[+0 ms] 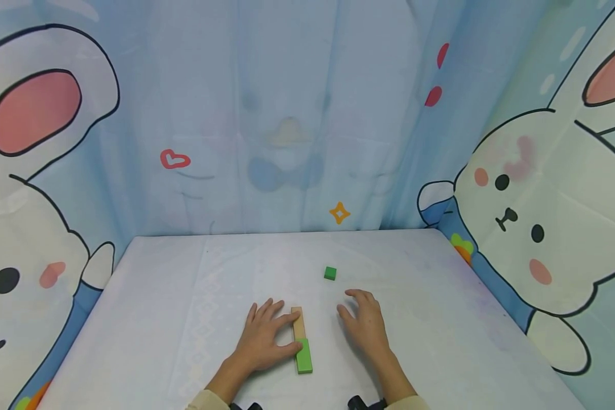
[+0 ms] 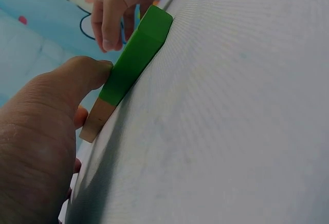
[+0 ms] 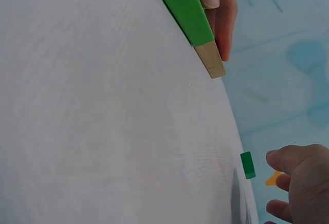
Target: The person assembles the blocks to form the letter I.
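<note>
A green rectangular block and a plain wooden block lie end to end on the white-covered table, the green one nearer the person. My left hand is at their left side with fingers spread. Its thumb touches the green block, and its index fingertip is at the wooden block's far end. To the right of the blocks, my right hand holds nothing; its fingers are loosely bent. Beyond it sits a small green cube, also visible in the right wrist view.
The table has a white cloth over it and ends at a light blue curtain behind. Printed rabbits decorate the curtain on both sides. Two dark objects, partly cut off, show near the wrists at the bottom edge of the head view.
</note>
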A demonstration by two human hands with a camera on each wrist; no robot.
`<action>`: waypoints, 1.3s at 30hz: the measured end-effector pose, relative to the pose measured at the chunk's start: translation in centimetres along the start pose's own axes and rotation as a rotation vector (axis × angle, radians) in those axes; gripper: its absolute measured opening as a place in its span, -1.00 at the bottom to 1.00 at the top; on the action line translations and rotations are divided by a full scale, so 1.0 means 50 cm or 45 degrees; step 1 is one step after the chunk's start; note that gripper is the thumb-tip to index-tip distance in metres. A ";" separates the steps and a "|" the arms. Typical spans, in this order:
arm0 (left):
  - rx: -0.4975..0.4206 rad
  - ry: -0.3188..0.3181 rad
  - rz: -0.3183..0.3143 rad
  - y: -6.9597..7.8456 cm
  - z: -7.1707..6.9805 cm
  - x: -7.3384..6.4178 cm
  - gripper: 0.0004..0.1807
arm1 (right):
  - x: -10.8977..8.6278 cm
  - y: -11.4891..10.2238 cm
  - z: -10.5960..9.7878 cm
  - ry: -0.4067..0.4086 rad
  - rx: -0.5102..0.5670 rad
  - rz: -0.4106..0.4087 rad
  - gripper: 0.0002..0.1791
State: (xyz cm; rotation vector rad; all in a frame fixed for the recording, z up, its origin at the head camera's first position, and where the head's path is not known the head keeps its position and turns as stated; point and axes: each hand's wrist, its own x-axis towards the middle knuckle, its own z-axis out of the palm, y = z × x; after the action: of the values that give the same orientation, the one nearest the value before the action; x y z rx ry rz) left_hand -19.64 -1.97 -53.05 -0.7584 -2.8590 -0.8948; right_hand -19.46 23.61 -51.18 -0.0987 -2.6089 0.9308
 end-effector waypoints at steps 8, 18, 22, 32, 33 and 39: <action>0.011 0.009 0.003 -0.002 -0.001 -0.001 -0.28 | 0.011 0.006 0.010 -0.026 0.007 0.028 -0.54; 0.020 0.022 0.004 -0.004 -0.003 0.000 -0.28 | 0.028 0.009 0.019 -0.015 0.014 0.057 -0.51; 0.022 0.031 0.007 -0.003 -0.005 0.002 -0.28 | 0.035 0.009 0.021 -0.003 0.025 0.052 -0.50; 0.021 0.025 0.011 -0.001 -0.002 0.002 -0.27 | 0.045 -0.001 0.033 0.014 -0.012 0.100 -0.50; 0.019 0.023 0.010 -0.001 -0.001 0.001 -0.27 | 0.046 -0.001 0.035 0.014 -0.020 0.103 -0.50; 0.012 0.017 0.008 -0.003 0.003 0.001 -0.27 | 0.055 0.004 0.040 0.008 -0.030 0.102 -0.50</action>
State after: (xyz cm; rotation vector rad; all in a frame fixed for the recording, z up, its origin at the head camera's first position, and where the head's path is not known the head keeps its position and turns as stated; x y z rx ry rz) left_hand -19.72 -1.99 -53.23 -0.7577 -2.8457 -0.8813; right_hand -22.77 23.09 -51.86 -0.2129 -2.6275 0.9255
